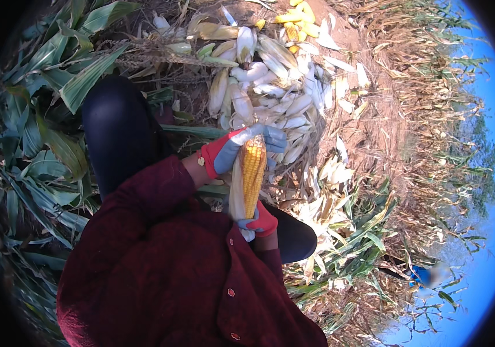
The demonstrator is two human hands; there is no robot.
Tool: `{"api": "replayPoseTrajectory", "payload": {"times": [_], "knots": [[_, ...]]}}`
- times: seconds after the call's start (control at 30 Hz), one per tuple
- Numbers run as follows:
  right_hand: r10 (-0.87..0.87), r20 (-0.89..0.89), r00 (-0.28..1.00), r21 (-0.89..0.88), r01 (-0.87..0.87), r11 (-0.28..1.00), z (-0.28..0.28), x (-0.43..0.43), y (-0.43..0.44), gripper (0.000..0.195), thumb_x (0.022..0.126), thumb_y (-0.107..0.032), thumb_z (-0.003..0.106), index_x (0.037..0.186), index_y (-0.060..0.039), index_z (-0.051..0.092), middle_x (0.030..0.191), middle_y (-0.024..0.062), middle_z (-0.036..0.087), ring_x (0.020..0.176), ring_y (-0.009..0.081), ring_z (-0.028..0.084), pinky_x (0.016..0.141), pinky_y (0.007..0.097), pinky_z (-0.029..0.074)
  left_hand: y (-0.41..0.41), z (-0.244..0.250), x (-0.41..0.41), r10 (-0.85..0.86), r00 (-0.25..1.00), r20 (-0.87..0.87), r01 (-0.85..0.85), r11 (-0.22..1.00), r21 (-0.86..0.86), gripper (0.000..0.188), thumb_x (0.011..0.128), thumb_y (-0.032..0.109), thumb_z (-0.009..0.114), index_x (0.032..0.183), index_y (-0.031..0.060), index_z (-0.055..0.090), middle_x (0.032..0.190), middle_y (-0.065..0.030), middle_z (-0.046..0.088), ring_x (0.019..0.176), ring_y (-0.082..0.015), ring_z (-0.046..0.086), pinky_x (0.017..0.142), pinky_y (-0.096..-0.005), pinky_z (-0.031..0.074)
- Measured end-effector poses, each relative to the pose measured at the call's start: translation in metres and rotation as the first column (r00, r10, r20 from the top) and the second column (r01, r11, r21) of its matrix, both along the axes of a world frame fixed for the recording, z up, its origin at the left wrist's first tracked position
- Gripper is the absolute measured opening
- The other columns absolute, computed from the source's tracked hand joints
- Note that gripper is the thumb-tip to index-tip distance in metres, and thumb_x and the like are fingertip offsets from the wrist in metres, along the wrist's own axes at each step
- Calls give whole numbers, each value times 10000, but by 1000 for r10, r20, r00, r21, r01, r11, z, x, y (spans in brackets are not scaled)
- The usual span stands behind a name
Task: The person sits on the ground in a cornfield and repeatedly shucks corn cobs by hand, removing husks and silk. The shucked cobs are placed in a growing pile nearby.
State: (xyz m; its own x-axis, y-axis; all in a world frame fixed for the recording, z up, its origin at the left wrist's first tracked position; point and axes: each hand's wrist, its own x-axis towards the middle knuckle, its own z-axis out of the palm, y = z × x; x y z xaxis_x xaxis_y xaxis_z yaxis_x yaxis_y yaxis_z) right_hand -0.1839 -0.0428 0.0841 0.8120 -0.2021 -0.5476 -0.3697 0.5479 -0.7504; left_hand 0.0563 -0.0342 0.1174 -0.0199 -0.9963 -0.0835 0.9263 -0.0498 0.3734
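Observation:
A partly husked ear of yellow corn [254,173] is held upright in the picture between my two gloved hands. My left hand [238,147], in a red and grey glove, grips around its upper end, with fingers showing past the far side. Lower down, my right hand [261,219], in a similar glove, holds the base. Pale husk [237,195] still covers the ear's left side. Beyond my hands lies a heap of ears in pale husks [290,104]. Several bare yellow ears [299,19] lie in a small pile at the top.
Green corn leaves and stalks [47,147] cover the ground at left. Loose dry husks [330,182] lie to the right of my hands, by my bent knee. Dry standing corn [425,108] lines the right side. A person in blue [421,275] is farther off.

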Motion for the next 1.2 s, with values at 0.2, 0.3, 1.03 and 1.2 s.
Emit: {"api": "replayPoseTrajectory", "payload": {"times": [0.2, 0.3, 1.03, 1.2], "knots": [[113, 64, 992, 48, -116, 992, -17, -6, 2, 907, 512, -162, 804, 1317, -32, 406, 1172, 73, 552, 1087, 194, 523, 948, 344, 407, 10, 6, -12, -75, 978, -195, 82, 996, 27, 429, 925, 418, 487, 963, -4, 561, 868, -136, 606, 802, -286, 617, 741, -422, 511], [138, 0, 990, -130, -137, 982, -12, 0, 0, 892, 512, -177, 810, 1303, -38, 422, 1177, 78, 548, 1132, 198, 495, 968, 346, 390, 13, 9, -24, 63, 990, -129, -78, 991, -110, 414, 920, 424, 500, 981, 18, 554, 884, -136, 607, 808, -278, 618, 761, -398, 512], [-826, 557, 78, -9, 996, 88, -7, 10, -105, 431, 843, -464, 537, 944, -46, 513, 869, 94, 583, 810, 230, 581, 751, 378, 501, -9, -46, 64, 601, 744, 291, -668, 673, 317, 462, 928, 517, 443, 679, 128, 445, 535, 26, 356, 453, -114, 344, 444, -270, 313], [-848, 531, 0, -125, 989, -79, -4, -24, -120, 480, 814, -482, 556, 982, -34, 525, 894, 116, 579, 815, 249, 584, 756, 391, 500, -18, -104, 26, 488, 828, 277, -553, 626, 550, 454, 901, 479, 520, 823, 33, 540, 614, -36, 469, 504, -167, 443, 513, -319, 435]]}}
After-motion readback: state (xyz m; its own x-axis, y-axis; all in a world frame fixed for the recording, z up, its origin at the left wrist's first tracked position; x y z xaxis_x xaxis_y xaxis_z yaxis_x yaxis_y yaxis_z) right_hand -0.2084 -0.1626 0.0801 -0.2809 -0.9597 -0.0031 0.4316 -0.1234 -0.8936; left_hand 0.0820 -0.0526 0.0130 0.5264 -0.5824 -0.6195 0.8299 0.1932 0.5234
